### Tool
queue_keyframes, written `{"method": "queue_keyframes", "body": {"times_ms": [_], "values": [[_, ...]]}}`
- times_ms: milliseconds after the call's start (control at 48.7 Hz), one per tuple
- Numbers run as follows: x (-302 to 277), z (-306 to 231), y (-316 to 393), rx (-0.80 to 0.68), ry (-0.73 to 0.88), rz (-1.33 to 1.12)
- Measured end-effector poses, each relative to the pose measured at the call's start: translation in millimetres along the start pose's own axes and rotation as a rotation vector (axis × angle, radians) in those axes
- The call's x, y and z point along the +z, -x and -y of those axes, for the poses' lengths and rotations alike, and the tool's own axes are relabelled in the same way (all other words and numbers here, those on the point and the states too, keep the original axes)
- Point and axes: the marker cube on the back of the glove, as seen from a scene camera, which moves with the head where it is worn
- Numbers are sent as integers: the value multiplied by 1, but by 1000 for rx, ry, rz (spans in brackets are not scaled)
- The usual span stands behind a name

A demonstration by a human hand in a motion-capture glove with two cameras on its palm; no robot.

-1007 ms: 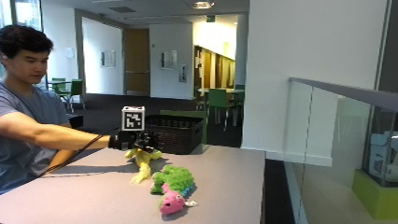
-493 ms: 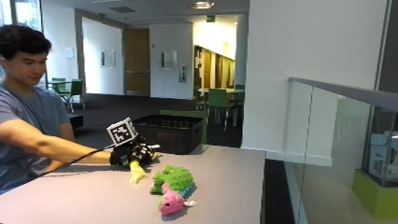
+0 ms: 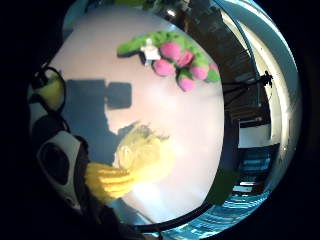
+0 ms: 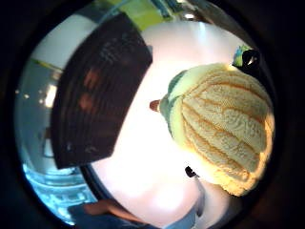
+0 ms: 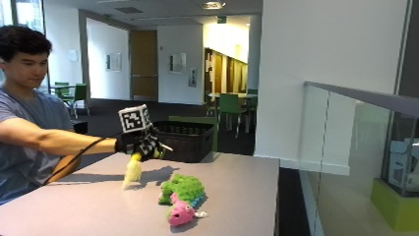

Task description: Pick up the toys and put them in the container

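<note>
Green and pink toy (image 5: 180, 199): lying on the worktop (image 5: 98, 211), nearest, not yet handled.
Yellow toy (image 5: 133, 171): dangling clear of the worktop, pinched at its top by the fingers of the right hand (image 5: 140, 145).
Basket (image 5: 187, 140): at the far edge, just behind.
Advice: carry level above the rim, release only once fully over the opening.
</note>
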Motion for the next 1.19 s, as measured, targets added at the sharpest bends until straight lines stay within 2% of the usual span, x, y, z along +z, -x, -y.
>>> {"method": "queue_keyframes", "body": {"times_ms": [41, 144, 288, 452, 534, 617, 719, 863, 966, 1048, 1110, 1192], "values": [[-17, 5, -2, -37, -17, -8], [-76, 27, 10, 102, -74, 43], [-133, 46, 17, 110, -133, 32], [-185, 63, 44, 72, -197, 19], [-205, 67, 64, 2, -230, 72], [-216, 79, 78, 44, -251, 54], [-227, 86, 123, -117, -265, 147], [-229, 103, 183, -61, -287, 109], [-225, 101, 212, -250, -299, 120], [-220, 108, 225, -164, -288, 53], [-219, 107, 237, -221, -288, 134], [-210, 116, 201, -165, -270, 163]]}}
